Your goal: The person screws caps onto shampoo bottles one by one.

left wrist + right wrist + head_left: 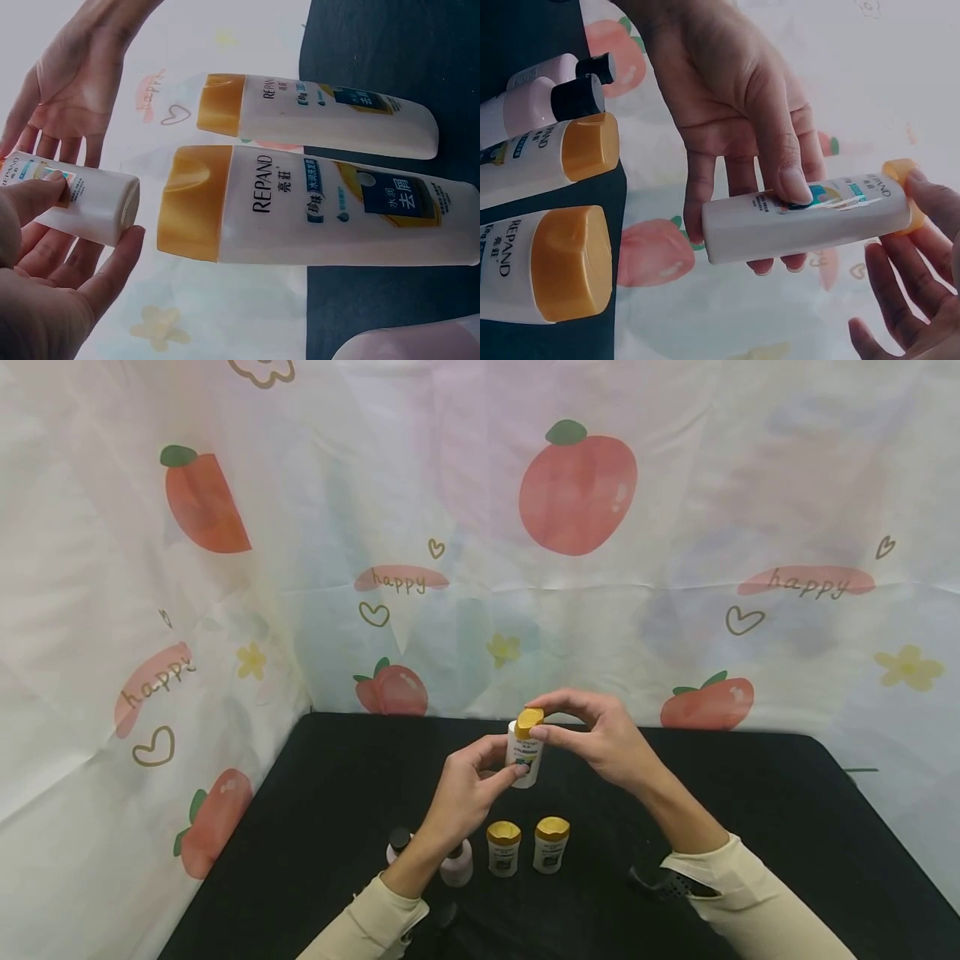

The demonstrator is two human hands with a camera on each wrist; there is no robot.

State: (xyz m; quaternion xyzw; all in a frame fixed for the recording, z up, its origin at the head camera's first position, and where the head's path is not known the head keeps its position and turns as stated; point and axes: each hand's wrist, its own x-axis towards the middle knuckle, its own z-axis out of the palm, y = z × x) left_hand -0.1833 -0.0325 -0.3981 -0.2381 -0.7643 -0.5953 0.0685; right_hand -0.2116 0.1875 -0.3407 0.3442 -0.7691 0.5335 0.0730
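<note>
left hand [468,785] grips the white bottle [524,758]; right hand [600,739] seemingly pinches its yellow cap [528,721].

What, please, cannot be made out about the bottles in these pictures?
- Head view: label print on the held white yellow-capped plastic bottle is too small; left hand fingers cover part.
- Head view: two pale pink black-capped bottles sit partly behind the left wrist.
- Right wrist view: right hand hides the cap.

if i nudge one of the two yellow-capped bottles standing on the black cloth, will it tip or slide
Probably tips: each standing bottle is tall and narrow and rests on soft black cloth, which likely grips its base. Its smooth plastic looks stiff, not fragile. Lying down, its rounded body might roll.
</note>
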